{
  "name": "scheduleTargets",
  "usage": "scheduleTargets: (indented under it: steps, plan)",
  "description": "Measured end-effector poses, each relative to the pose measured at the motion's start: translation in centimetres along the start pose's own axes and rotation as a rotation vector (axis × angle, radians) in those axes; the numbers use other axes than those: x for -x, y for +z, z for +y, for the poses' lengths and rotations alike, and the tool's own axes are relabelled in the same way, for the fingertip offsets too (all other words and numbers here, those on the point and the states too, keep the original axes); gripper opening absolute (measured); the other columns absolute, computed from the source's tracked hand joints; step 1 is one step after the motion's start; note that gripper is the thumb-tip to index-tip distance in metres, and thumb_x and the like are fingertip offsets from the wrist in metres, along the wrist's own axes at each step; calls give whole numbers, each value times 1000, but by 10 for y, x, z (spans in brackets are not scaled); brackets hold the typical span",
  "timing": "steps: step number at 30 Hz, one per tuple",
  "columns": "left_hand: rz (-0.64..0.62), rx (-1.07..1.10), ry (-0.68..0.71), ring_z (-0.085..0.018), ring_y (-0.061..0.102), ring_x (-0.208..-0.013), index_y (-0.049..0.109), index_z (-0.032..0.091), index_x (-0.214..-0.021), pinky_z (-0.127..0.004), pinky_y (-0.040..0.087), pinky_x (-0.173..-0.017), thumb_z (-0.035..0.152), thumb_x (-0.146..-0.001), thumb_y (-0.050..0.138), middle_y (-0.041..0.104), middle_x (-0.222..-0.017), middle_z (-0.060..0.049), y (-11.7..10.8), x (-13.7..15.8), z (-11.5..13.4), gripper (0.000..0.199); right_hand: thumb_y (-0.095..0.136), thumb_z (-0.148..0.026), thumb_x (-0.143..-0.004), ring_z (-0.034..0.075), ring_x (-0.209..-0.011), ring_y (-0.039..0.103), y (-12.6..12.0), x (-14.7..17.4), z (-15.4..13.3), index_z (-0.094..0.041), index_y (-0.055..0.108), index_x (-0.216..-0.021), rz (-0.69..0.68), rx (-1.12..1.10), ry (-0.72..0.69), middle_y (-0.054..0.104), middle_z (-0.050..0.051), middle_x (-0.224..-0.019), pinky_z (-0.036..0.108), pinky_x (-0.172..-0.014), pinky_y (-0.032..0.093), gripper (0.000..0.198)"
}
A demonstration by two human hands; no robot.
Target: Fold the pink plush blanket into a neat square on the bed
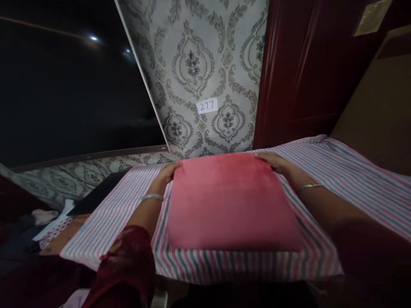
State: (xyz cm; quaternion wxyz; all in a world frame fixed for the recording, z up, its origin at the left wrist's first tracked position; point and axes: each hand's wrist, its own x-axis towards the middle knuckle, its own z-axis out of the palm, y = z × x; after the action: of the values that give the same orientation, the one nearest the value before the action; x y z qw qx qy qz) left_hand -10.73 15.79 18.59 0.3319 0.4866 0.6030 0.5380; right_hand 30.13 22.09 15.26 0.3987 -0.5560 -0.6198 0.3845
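A pink cushion [227, 205], square and smooth, lies flat on a striped cloth [105, 209] that covers the table. At its far left corner, my left hand [169, 172] holds the edge, with the fingertips on the top face. My right hand [274, 161] is at the far right corner, fingers bent over the edge. The undersides of both hands are hidden, so I cannot tell how far the fingers reach beneath the cushion.
A large black screen [70, 85] stands at the back left. Patterned wallpaper with a paper label [207, 105] reading 277 is behind the table. On the right are a dark red door [295, 68] and a brown cardboard panel [382, 107]. Assorted items lie at the left.
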Motion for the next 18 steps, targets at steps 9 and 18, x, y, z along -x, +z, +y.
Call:
scheduleTargets:
  steps: [9, 18]
  plan:
    - [14, -534, -80, -39, 57, -130, 63, 16, -128, -49, 49, -101, 37, -76, 71, 65, -135, -20, 50, -17, -57, 56, 56, -28, -89, 37, -146, 36, 83, -17, 26, -16, 56, -142, 61, 397, 27, 50, 19, -153, 57, -118, 29, 53]
    - [-180, -1238, 216, -43, 26, -152, 42, 21, -156, -69, 14, -120, 55, -101, 37, 38, -164, -15, 108, 23, -102, 65, 34, -45, -103, 35, -149, 33, 160, 17, 57, -25, 47, -154, -104, 882, -389, 42, 11, -161, 63, -121, 19, 57]
